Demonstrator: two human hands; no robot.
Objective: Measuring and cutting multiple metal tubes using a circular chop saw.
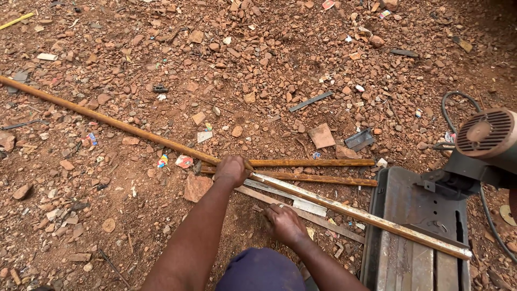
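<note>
Closest in, at the bottom edge, a knee in dark blue cloth (pixel 261 272) sits between the person's two bare forearms. Just beyond it the right hand (pixel 285 222) presses down on the red gravel ground (pixel 134 226), fingers bent and knuckles up, resting on a flat steel strip (pixel 301 213) that runs away toward the right. Whether the fingers actually close around the strip I cannot tell; they seem to lie on top of it.

Farther out and a little to the left, the left hand (pixel 231 170) is curled over a long rusty metal rod (pixel 107 121), gripping it from above. From this hand the rod stretches far off to the upper left across the ground; on the other side it passes above the right hand and slants down to the right, where its paler, scuffed end (pixel 377 221) lies across the base of a cut-off saw (pixel 414 231).

The saw's grey motor housing with its round vented cap (pixel 487 134) stands well to the right of both hands, a black cable (pixel 447 108) looping behind it.

Just past the left hand, two shorter rusty bars (pixel 318 170) lie nearly parallel on the ground, pointing right. A reddish stone (pixel 196 187) sits just beside the left wrist, and small bright wrappers (pixel 183 160) lie near it on the left.
</note>
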